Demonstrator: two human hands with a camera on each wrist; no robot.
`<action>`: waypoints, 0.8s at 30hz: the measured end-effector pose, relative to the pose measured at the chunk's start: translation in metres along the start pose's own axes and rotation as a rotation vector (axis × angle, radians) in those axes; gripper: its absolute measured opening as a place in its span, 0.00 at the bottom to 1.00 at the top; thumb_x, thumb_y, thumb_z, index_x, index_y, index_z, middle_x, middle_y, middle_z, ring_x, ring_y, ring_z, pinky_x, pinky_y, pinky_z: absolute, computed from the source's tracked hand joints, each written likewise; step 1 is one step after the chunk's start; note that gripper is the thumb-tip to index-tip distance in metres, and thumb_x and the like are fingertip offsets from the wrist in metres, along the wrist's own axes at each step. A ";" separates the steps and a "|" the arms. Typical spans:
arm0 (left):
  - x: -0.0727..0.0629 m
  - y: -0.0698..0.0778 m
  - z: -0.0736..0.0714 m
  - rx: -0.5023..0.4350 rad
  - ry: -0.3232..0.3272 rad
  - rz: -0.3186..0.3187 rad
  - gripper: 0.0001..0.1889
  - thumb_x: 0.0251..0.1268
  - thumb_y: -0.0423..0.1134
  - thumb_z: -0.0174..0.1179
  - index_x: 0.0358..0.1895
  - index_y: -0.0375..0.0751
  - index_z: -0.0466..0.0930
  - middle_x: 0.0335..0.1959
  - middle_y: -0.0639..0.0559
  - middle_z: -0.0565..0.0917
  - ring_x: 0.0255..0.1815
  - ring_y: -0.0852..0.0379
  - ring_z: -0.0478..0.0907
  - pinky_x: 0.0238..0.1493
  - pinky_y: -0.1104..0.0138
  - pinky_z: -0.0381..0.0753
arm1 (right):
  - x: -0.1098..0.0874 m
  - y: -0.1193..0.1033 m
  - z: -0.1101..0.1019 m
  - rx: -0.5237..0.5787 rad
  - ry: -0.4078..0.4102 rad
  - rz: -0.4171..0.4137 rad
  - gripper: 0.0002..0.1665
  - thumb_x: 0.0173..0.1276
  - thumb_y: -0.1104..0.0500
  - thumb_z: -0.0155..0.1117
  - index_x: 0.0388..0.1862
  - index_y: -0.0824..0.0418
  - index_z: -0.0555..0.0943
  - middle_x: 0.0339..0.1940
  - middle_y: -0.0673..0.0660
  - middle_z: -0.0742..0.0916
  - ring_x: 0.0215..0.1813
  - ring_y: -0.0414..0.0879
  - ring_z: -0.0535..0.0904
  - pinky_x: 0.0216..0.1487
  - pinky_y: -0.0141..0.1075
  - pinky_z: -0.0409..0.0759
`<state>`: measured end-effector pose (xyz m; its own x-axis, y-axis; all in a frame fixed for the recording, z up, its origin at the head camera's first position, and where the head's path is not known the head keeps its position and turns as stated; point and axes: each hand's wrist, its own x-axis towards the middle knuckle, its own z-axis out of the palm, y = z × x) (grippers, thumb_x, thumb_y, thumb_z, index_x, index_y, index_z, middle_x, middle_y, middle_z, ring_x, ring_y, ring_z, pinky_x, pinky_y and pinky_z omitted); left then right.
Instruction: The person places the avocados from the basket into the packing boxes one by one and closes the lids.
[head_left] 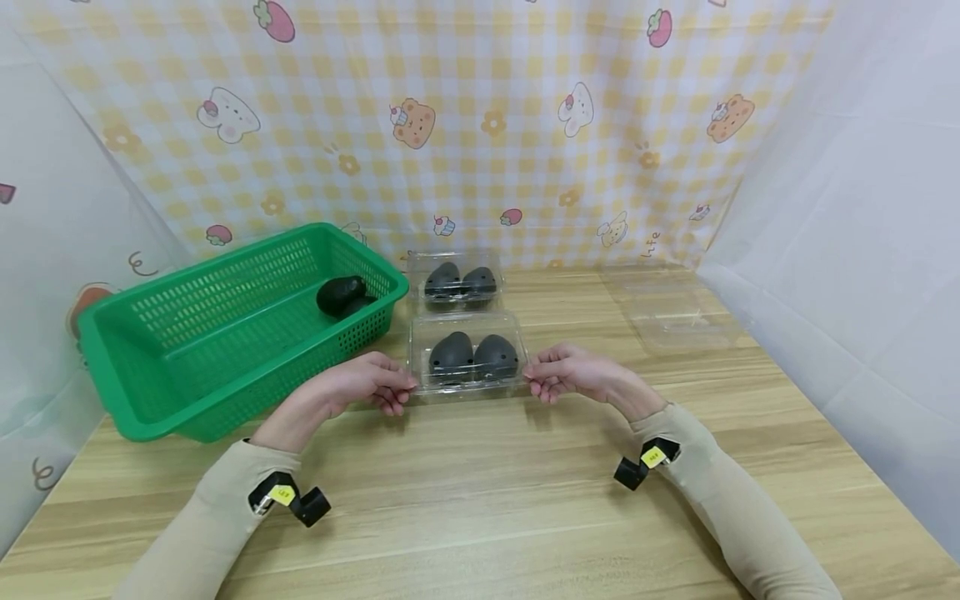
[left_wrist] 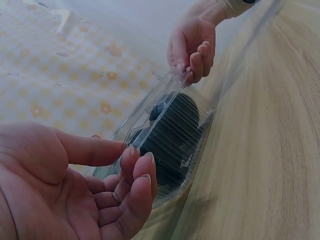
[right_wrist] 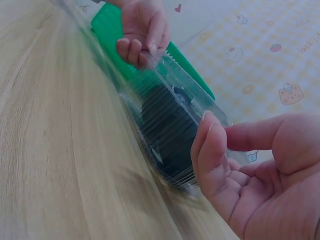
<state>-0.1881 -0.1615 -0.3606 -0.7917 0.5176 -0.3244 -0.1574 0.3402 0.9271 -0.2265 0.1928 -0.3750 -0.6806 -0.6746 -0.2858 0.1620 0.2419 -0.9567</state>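
Observation:
A closed clear plastic clamshell box (head_left: 422, 340) with two dark avocados (head_left: 452, 358) inside lies near the middle of the table. My left hand (head_left: 366, 385) pinches the rim at its front left corner between thumb and fingertips. At the front right corner, my right hand (head_left: 572, 373) pinches the same rim. Both wrist views show the ribbed front wall of the box (left_wrist: 177, 122), with the dark fruit behind it. The other fingers of each hand curl loosely below the rim.
Just behind stands a second clear box (head_left: 417, 268) holding two more avocados (head_left: 478, 282). A green slotted basket (head_left: 217, 367) on the left contains dark avocados (head_left: 341, 295) at its right end. Clear empty packaging (head_left: 667, 308) lies at the back right, near the curtain (head_left: 465, 167).

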 end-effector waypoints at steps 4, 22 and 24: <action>0.000 0.000 0.000 0.010 0.005 0.002 0.11 0.75 0.32 0.55 0.40 0.24 0.80 0.25 0.48 0.80 0.27 0.58 0.81 0.34 0.68 0.82 | 0.000 0.000 0.000 -0.008 0.004 0.002 0.09 0.78 0.66 0.52 0.43 0.74 0.74 0.28 0.53 0.84 0.28 0.39 0.80 0.31 0.28 0.79; -0.003 0.004 0.004 0.082 0.005 0.012 0.12 0.76 0.32 0.53 0.40 0.23 0.79 0.24 0.50 0.79 0.27 0.58 0.81 0.34 0.66 0.82 | -0.002 -0.001 -0.003 -0.023 -0.042 0.008 0.11 0.78 0.64 0.53 0.42 0.74 0.75 0.30 0.54 0.84 0.30 0.40 0.81 0.32 0.28 0.80; -0.003 0.004 0.005 0.082 0.007 0.011 0.12 0.76 0.32 0.52 0.40 0.23 0.79 0.24 0.49 0.79 0.27 0.58 0.82 0.34 0.66 0.83 | -0.002 -0.001 -0.004 -0.023 -0.052 0.007 0.11 0.78 0.64 0.54 0.42 0.74 0.75 0.30 0.54 0.84 0.30 0.40 0.81 0.32 0.29 0.80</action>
<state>-0.1835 -0.1576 -0.3568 -0.7976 0.5159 -0.3126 -0.1000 0.3979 0.9120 -0.2279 0.1966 -0.3731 -0.6412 -0.7083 -0.2952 0.1492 0.2623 -0.9534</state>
